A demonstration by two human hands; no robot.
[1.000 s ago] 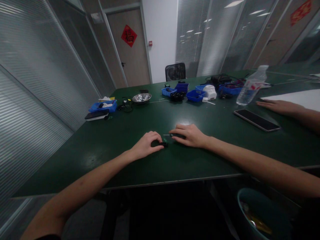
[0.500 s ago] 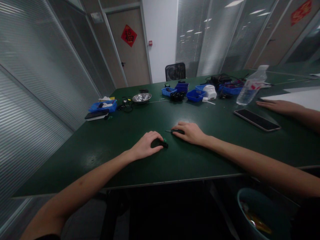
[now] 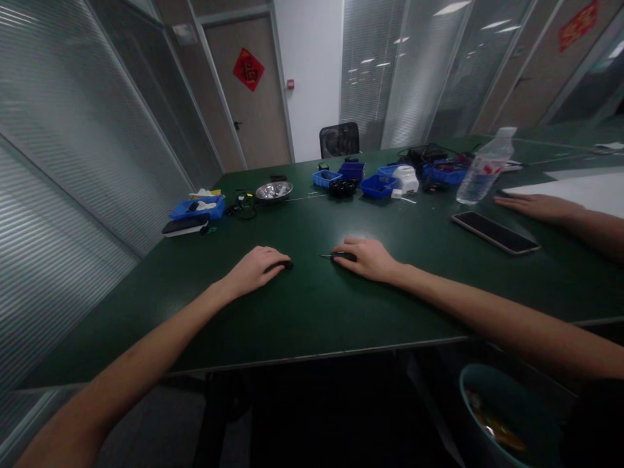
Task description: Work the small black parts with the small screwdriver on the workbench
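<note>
Over the green table (image 3: pixel 302 312), my left hand (image 3: pixel 251 270) pinches a small black piece (image 3: pixel 288 264) between thumb and fingers. Most of that piece is hidden by the fingers, and its kind is unclear. To its right, my right hand (image 3: pixel 370 257) rests on the table, closed around the dark handle of a small screwdriver (image 3: pixel 337 256). The thin metal shaft points left, toward my left hand, with a gap of bare tabletop between them.
A phone (image 3: pixel 494 232), a water bottle (image 3: pixel 486 168) and another person's hand (image 3: pixel 541 207) are at the right. Farther back stand a metal bowl (image 3: pixel 274 191), blue trays (image 3: pixel 378 186) and a black cable bundle (image 3: pixel 343 188). A bin (image 3: pixel 465 403) stands below the table edge.
My left hand has moved left and slightly away from me with the black piece. A green bit seen beside that piece no longer shows. My right hand stays with the screwdriver.
</note>
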